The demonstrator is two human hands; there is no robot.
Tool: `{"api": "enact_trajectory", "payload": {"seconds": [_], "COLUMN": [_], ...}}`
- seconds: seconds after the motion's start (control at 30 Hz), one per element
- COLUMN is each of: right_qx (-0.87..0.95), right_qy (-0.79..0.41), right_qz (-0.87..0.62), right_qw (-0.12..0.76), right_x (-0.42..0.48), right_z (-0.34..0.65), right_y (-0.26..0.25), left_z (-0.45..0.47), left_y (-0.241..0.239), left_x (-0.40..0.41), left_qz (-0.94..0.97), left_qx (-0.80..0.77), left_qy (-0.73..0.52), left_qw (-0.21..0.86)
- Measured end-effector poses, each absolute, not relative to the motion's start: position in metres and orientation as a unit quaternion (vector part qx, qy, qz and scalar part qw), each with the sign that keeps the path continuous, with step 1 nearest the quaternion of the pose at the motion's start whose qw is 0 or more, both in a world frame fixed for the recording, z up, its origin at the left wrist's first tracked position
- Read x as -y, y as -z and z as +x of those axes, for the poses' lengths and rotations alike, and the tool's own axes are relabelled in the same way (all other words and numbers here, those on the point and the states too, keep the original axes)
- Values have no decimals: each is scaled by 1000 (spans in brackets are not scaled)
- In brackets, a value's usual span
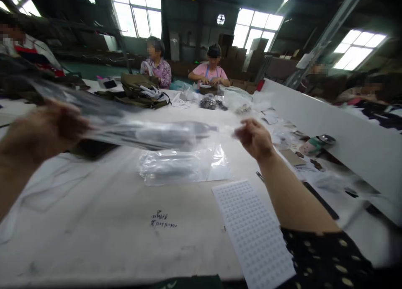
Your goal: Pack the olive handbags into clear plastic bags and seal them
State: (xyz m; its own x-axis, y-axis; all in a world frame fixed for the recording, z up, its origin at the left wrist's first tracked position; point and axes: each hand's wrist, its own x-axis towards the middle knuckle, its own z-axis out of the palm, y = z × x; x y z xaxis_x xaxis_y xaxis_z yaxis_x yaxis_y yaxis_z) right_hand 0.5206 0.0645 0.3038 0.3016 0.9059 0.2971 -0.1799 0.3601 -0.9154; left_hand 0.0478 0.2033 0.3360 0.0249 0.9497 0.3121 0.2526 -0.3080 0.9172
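Note:
A clear plastic bag, blurred by motion, stretches over the table from my left hand, whose fingers are closed on its left end. Something grey shows in or through the plastic; I cannot tell which. Just past the bag's right end is my right hand, fingers pinched together. What they hold, if anything, is lost in the blur. Below the raised bag lies a stack of clear plastic bags, flat on the white table. A sheet of small printed stickers lies under my right forearm.
Handwriting marks the tabletop in front of me. To the right are a bottle, a long dark strip and scraps beside a white partition. Olive fabric bags are piled at the back left. Two people work across the table; others sit at the sides.

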Motion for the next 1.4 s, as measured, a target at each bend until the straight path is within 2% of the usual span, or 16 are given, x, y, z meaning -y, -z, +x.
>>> {"api": "enact_trajectory", "payload": {"seconds": [0.13, 0.23, 0.3, 0.4, 0.5, 0.53, 0.6, 0.67, 0.73, 0.87, 1.0, 1.07, 1.23, 1.4], "right_qx": [489, 525, 540, 597, 727, 761, 813, 833, 819, 767, 549, 451, 402, 450], "right_qy": [-456, -491, -519, -461, -302, -288, -275, -236, -239, -281, -492, -547, -592, -609], "right_qz": [-514, -570, -580, -601, -542, -502, -461, -481, -514, -566, -640, -659, -649, -610], "right_qw": [537, 398, 319, 264, 294, 293, 225, 138, 91, 111, 218, 249, 257, 234], "right_x": [-11, 17, 31, 45, 57, 62, 72, 80, 83, 89, 97, 99, 98, 105], "right_z": [512, 508, 510, 495, 432, 403, 344, 299, 274, 264, 258, 254, 251, 254], "right_y": [-202, -148, -140, -159, -174, -170, -149, -117, -90, -77, -78, -72, -62, -74], "left_z": [32, 33, 30, 17, 2, -2, -9, -13, -12, 16, 76, 104, 143, 167], "left_y": [-233, -169, -145, -130, -129, -130, -133, -137, -144, -164, -168, -157, -117, -95], "left_x": [-133, -92, -74, -60, -53, -51, -47, -44, -43, -52, -66, -68, -46, -6], "left_qz": [582, 607, 654, 720, 764, 774, 789, 806, 827, 859, 891, 884, 827, 787], "left_qx": [-453, -457, -465, -432, -373, -356, -325, -309, -317, -342, -350, -383, -491, -521], "left_qy": [-350, -241, -156, -104, -110, -106, -94, -84, -88, -166, -232, -246, -269, -329], "left_qw": [578, 603, 576, 533, 514, 513, 513, 497, 455, 344, 170, 102, 52, 29]}}
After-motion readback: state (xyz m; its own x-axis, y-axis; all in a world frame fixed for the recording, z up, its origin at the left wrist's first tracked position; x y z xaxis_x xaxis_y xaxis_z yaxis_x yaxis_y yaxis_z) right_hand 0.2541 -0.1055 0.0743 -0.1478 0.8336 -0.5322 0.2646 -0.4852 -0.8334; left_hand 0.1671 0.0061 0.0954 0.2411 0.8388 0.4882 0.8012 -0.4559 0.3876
